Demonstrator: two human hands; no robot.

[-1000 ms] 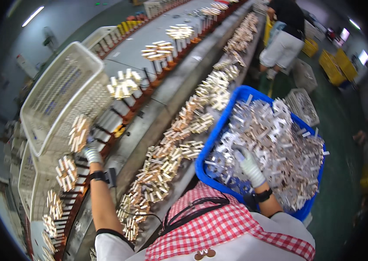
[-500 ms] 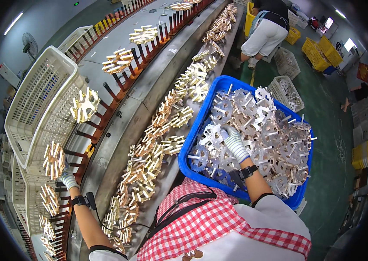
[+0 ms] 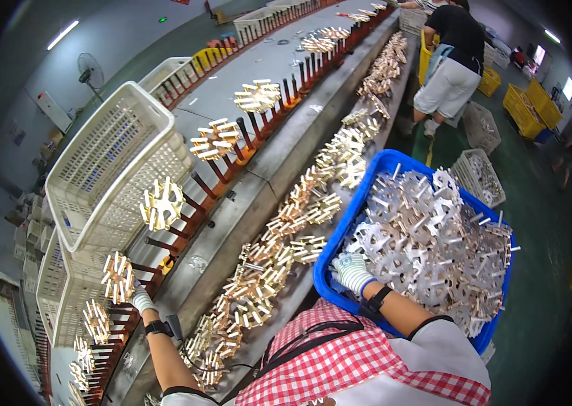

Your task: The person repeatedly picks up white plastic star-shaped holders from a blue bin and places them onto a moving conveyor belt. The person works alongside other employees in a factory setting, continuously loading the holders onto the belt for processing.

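Observation:
My left hand [image 3: 141,298], in a striped knit glove, reaches to the post line on the left. It is right beside a gold-coloured metal disc with pale pins [image 3: 118,277], which hides its fingers. My right hand [image 3: 351,272], gloved the same way, is down inside the near left corner of a blue plastic crate [image 3: 327,259]. Its fingers bend together against the silvery pinned metal plates [image 3: 428,237] heaped there; what they grip is hidden. More pinned discs, such as this disc [image 3: 162,204], sit along the dark posts [image 3: 204,184].
Many gold-toned pinned pieces [image 3: 259,284] lie along the metal ledge between my arms. White perforated crates [image 3: 106,169] stand beyond the posts. At the far right are a bent-over person [image 3: 451,68], white crates of parts [image 3: 478,177] and yellow crates [image 3: 526,108].
My view has turned, so the scene sits farther right and lower. My right hand has moved from mid-pile toward the crate's near left corner. My left hand stays beside the same disc.

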